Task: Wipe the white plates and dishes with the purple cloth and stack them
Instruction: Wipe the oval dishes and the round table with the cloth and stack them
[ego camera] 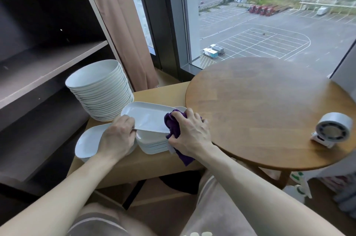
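White rectangular ceramic dish (146, 118): you are holding it tilted, just above a stack of like white rectangular dishes (152, 145); its near edge is sitting close over the top of that stack.

Left hand (117, 137): fingers are curling round the dish's near-left rim, clamped on it.

Right hand (190, 133): it is gripping a bunched purple cloth (172, 125), fingers closed round the wad. The cloth is pressing against the right end of the dish, and a loose tail is hanging down past the stack's right side.

Second white dish with rounded corners (86, 143): it is lying under your left wrist, just left of the rectangular stack. Whether more dishes are lying beneath it, you cannot tell.

Tall stack of round white plates (100, 89): it is standing behind, to the far left, near but apart from the held dish.

All of this is resting on a low light wooden desk (154, 162).

Round brown wooden desk (269, 110): it is sitting higher, to the right, its edge overlapping the low desk beside your right hand. A small white round fan (335, 129) is sitting near its right edge.

Grey shelf unit (48, 66): it is standing to the left. A brown curtain (123, 33) is hanging behind the plates, beside a large window (269, 14).
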Demonstrator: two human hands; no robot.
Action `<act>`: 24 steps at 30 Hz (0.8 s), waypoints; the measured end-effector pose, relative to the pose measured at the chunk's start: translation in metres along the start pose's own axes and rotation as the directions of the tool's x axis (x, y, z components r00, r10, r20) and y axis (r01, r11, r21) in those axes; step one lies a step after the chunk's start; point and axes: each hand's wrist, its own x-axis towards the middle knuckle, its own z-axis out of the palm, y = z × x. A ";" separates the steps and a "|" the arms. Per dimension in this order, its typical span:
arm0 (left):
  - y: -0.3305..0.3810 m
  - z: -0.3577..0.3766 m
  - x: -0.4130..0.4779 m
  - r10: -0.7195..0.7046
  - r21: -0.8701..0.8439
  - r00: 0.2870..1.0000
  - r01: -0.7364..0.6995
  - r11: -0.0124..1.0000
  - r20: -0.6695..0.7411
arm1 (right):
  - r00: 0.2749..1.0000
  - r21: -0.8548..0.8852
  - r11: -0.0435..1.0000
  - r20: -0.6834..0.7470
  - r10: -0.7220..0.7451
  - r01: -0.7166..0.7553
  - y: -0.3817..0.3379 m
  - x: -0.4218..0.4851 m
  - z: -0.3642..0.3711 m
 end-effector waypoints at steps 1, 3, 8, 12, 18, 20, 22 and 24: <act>-0.004 0.000 -0.002 -0.049 -0.030 0.999 0.049 0.998 -0.010 | 1.000 -0.001 1.000 -0.001 -0.003 0.003 0.000 0.000 0.000; -0.012 -0.001 -0.011 -0.139 -0.069 0.990 0.137 0.988 -0.022 | 1.000 -0.001 1.000 0.000 -0.001 0.001 0.001 0.000 0.001; -0.045 -0.002 -0.039 -0.305 -0.102 0.950 0.299 0.949 -0.060 | 1.000 -0.012 1.000 0.027 0.011 -0.011 0.003 -0.001 0.005; -0.065 -0.006 -0.058 -0.407 -0.124 0.908 0.395 0.910 -0.096 | 0.999 -0.032 0.999 0.052 0.014 -0.013 0.005 0.000 0.008; -0.084 0.000 -0.085 -0.532 -0.154 0.840 0.515 0.843 -0.105 | 0.997 -0.037 0.999 0.073 0.021 -0.019 0.007 0.001 0.008; -0.087 0.002 -0.090 -0.555 -0.160 0.826 0.537 0.828 -0.097 | 0.997 -0.044 0.999 0.078 0.025 -0.022 0.007 0.000 0.008; -0.089 0.004 -0.092 -0.575 -0.160 0.813 0.559 0.814 -0.087 | 0.997 -0.050 0.998 0.078 0.029 -0.025 0.007 0.000 0.009; -0.092 0.007 -0.094 -0.584 -0.143 0.810 0.573 0.807 -0.048 | 0.997 -0.051 0.998 0.076 0.033 -0.029 0.007 0.000 0.009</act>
